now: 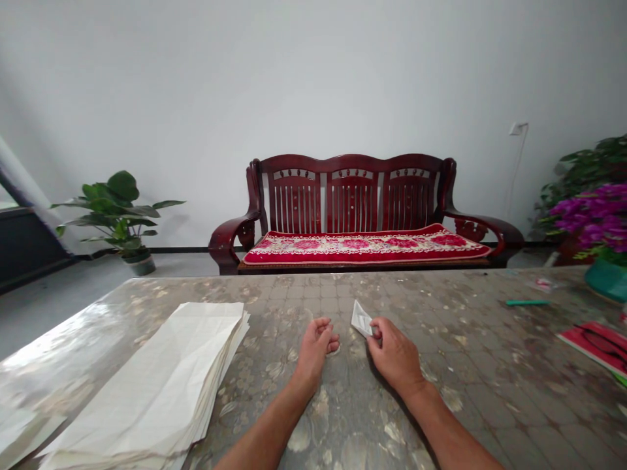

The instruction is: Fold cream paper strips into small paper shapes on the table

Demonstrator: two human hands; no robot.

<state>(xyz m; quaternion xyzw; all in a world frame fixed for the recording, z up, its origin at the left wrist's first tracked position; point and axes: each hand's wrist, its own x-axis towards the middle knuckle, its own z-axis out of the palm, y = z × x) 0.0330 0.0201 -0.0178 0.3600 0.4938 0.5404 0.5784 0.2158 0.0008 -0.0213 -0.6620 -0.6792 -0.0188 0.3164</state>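
Observation:
My right hand (394,356) pinches a small folded white paper boat (361,320) between thumb and fingers, a little over the table. The boat's pointed tip leans up and to the left, and its near corner is hidden by my fingertips. To the left of it, my left hand (317,346) is apart from the boat, with loosely curled fingers and nothing seen in them. A thick stack of white paper sheets (151,378) lies on the table to the left of my left hand, its edges uneven.
The table (343,418) has a patterned, glossy cover. At the right are a green pen (528,302), a red book (582,343) with eyeglasses (600,338) on it, and purple flowers (595,215) in a teal pot (605,279). Beyond stands a wooden bench (353,202).

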